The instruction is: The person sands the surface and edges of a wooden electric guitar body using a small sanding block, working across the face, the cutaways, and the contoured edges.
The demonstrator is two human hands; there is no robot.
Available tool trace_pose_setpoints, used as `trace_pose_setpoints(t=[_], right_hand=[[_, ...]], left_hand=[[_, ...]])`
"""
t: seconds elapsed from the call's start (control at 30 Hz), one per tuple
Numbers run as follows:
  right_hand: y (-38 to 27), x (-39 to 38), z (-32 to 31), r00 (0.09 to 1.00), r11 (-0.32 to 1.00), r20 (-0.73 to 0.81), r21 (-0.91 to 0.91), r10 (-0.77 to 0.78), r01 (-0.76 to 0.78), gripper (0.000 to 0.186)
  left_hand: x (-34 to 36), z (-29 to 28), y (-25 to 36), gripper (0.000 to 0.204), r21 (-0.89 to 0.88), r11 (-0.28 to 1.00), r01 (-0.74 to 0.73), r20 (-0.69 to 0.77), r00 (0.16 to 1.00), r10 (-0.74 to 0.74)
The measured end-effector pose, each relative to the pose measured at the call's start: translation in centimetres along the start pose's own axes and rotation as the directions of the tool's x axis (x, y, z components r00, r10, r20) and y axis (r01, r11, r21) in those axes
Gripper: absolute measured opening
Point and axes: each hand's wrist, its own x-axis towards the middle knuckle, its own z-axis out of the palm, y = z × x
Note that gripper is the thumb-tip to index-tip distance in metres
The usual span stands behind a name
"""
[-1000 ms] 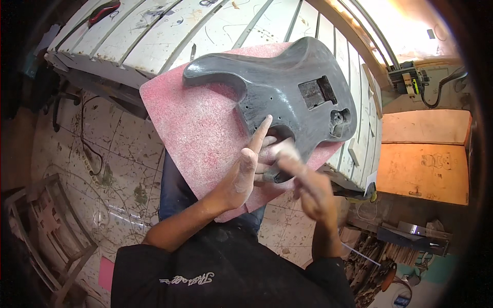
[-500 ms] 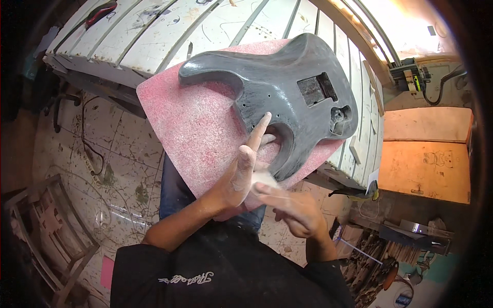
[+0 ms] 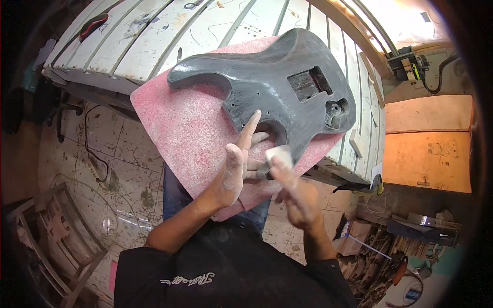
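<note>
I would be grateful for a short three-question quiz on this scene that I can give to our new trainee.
1. Multiple choice: what does the right hand hold?
a) a screwdriver
b) a pale pad
c) a paintbrush
2. True or false: the guitar body lies on a pink mat.
3. Fill in the blank: on the table, the red and black tool lies to the picture's ____ of the guitar body.

Key: 1 b; 2 true; 3 left.
</note>
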Motion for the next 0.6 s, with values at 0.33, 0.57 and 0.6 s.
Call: trace_pose_setpoints(t=[0.33, 0.57, 0.6], right_hand=[[-0.1, -0.8, 1.0, 0.968, 0.950, -0.237, 0.312, 0.084, -0.006, 0.069], [-0.1, -1.7, 0.4, 0.987, 0.928, 0.084, 0.360, -0.137, 0.098, 0.061], [0.1, -2.4, -0.4, 0.986, 0.923, 0.075, 0.368, -0.146, 0.109, 0.061]], left_hand=[[0.0, 0.5, 0.4, 0.140, -0.001, 1.000, -0.002, -0.017, 1.000, 0.002], [0.1, 0.3, -0.4, 0.105, 0.186, 0.981, -0.052, -0.035, 0.998, 0.060], [0.1, 0.5, -1.1, 0.105, 0.201, 0.978, -0.051, -0.039, 0.997, 0.060]])
